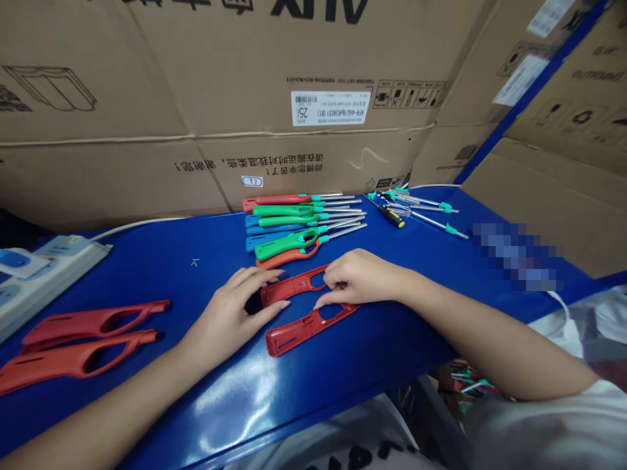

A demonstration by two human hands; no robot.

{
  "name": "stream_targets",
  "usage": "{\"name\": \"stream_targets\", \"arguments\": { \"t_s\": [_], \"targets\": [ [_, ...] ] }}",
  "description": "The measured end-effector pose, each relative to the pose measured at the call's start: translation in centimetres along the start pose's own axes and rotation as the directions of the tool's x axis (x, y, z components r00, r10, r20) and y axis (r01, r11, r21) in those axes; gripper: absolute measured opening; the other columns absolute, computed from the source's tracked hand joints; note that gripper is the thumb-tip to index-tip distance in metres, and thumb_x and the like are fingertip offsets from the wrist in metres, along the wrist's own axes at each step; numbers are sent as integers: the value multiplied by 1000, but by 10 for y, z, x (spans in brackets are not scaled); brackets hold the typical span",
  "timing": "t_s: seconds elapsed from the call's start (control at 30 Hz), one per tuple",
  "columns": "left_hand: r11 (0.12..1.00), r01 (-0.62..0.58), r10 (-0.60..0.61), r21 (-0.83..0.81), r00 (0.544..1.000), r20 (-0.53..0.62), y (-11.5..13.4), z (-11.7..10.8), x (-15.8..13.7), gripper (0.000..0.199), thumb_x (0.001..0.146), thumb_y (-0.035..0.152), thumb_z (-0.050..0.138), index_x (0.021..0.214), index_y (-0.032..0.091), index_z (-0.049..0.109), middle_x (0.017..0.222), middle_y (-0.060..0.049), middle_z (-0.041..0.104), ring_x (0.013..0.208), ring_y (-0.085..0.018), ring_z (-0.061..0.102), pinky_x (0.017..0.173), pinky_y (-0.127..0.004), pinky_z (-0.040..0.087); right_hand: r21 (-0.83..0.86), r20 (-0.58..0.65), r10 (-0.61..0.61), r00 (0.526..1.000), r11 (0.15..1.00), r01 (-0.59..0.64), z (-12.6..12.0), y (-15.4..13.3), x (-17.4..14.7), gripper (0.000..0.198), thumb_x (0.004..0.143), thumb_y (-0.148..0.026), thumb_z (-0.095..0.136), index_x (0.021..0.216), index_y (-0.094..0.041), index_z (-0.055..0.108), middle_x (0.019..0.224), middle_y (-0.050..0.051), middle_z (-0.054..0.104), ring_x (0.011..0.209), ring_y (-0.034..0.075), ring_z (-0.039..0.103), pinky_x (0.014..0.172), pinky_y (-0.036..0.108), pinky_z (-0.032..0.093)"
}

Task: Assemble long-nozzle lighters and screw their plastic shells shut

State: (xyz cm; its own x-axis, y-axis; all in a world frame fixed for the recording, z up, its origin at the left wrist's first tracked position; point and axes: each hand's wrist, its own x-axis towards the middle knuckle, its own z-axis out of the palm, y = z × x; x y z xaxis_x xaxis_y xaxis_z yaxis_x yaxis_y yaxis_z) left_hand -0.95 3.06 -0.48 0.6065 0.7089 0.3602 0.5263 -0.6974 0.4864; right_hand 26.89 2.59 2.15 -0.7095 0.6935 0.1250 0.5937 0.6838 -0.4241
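Note:
Two red lighter shell halves lie side by side on the blue table, hollow faces up. The upper shell half [289, 287] has its wide end between the thumb and fingers of my left hand [240, 297]. My right hand [360, 277] is closed in a pinch at the narrow end of that same half. Its fingers hide the end of the piece. Nearer to me is the lower shell half [294, 331], its narrow end just beneath my right hand. Behind my hands, several long-necked lighters [289, 246] in red, green, blue and orange lie in a row, metal tubes pointing right.
At the left lie a dark red casing [88, 323] and an orange casing [73, 359], beside a white power strip [59, 267]. A yellow-black screwdriver [392, 217] and several loose metal tubes [426, 219] lie at the back right. Cardboard [220, 85] walls the rear.

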Motion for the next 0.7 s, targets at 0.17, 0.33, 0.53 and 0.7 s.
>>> {"name": "stream_targets", "arguments": {
  "t_s": [0.17,0.33,0.53,0.7],
  "targets": [
    [996,-85,84,18,996,20,15,-5,-2,33,96,41,63,123,23,63,120,-8,66,116,-25,59,100,-41,51,-210,-296,162,941,950,-229,-20,19,-6,27,98,-35,53,84,-18,70,67,1,63,59,13,52,59,26,33],
    [981,-190,184,42,976,114,27,-4,-6,37,91,44,69,121,23,66,124,-9,65,119,-27,58,101,-43,50,-268,-555,385,737,756,-597,-66,61,-36,51,86,-17,52,137,-18,57,129,16,62,95,26,64,80,36,48],
    [985,-161,152,61,979,134,24,-1,-10,24,94,36,64,113,22,70,123,-10,65,118,-27,59,98,-44,52,-174,-466,815,344,297,-939,-96,122,-86,26,80,-18,65,105,-13,71,108,19,66,104,35,63,86,42,49],
    [990,-140,139,-1,981,132,19,0,-9,19,99,30,57,111,23,70,118,-9,67,113,-24,62,96,-40,54,-116,-386,855,346,327,-938,-87,147,-102,8,79,-14,73,86,-10,71,82,12,68,80,27,68,72,39,54]
  ]
}}
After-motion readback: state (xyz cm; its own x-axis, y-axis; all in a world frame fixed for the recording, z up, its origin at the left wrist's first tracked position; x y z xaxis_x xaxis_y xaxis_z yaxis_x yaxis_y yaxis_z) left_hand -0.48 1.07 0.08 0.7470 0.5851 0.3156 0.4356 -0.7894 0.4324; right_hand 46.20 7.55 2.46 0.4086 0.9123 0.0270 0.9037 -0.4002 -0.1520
